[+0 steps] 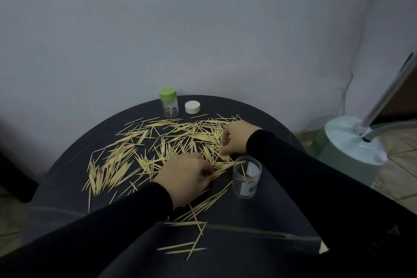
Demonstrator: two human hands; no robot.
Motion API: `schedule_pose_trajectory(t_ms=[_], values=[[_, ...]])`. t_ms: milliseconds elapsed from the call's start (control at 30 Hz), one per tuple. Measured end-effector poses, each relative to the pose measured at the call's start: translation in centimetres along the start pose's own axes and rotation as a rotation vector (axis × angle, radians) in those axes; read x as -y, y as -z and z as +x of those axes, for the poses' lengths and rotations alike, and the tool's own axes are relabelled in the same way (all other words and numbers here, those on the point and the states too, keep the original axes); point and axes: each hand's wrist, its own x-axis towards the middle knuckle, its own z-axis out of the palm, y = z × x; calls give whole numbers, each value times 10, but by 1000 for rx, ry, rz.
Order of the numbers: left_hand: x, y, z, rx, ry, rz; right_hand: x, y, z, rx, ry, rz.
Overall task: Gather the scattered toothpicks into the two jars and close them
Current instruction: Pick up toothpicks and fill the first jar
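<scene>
From the head camera, a round dark table stands against a pale wall and carries a wide scatter of thin pale wooden toothpicks, thickest across the middle and left, with a sparser few lying nearer the person. The left hand, in a black sleeve, rests knuckles-up on the heap near the centre, its fingers curled down and pinching a small bunch of toothpicks at the fingertips. The right hand lies farther back and to the right, fingers bent onto the pile and gripping some sticks — how many cannot be told. Just beside both hands, on the right, stands an open clear plastic jar with a few toothpicks inside, one leaning on its rim. At the far edge of the table a second clear jar with a green screw lid stands closed, a few sticks at its bottom, and a loose white round lid lies just beside it. A pale green appliance base sits on the tiled floor to the right.
</scene>
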Motion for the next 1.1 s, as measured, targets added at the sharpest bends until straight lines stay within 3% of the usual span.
schedule_pose_trajectory(t_ms=[367,1100], values=[[-3,-5,3,-27,73,11,8,0,4,7,117,-143],[-12,-12,1,-114,99,66,12,-6,-11,-74,54,-263]])
